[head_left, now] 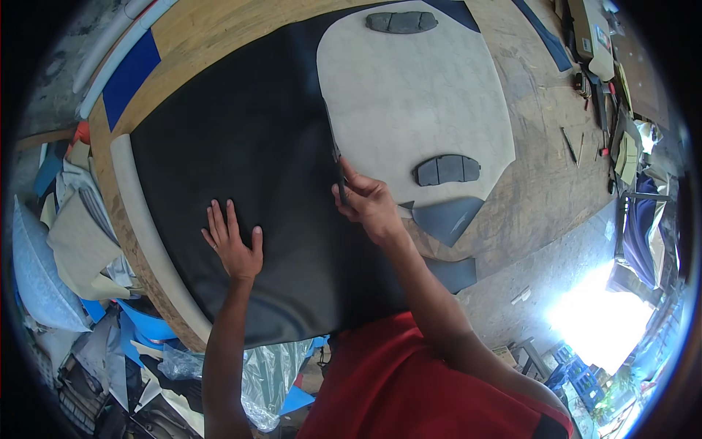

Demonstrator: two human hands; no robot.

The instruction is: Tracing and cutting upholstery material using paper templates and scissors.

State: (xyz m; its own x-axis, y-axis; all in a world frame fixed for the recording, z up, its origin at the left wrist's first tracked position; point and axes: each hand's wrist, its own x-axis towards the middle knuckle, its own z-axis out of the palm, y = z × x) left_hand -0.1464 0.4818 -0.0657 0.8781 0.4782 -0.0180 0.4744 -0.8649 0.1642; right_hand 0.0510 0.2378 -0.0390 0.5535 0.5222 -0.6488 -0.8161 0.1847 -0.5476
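Black sheet material (241, 139), which looks like leatherette, is spread over the table. My left hand (238, 251) lies flat on it with the fingers apart. In my right hand (373, 208) is a pair of dark scissors (338, 164), gripped by the handles, blades pointing away from me. These blades run along the left edge of a pale grey-white sheet (409, 95) with a rounded outline. Two dark grey blocks shaped like brake pads rest on that pale sheet, one near the far edge (401, 23) and one near my right hand (447, 170).
Dark offcuts (450, 219) lie on the wooden table (541, 139) beyond my right wrist. A pale roll edge (150, 219) borders the black material at left. Hand tools (569, 146) lie at right. Fabric scraps (80, 249) are heaped left of the table. Bright light falls at lower right.
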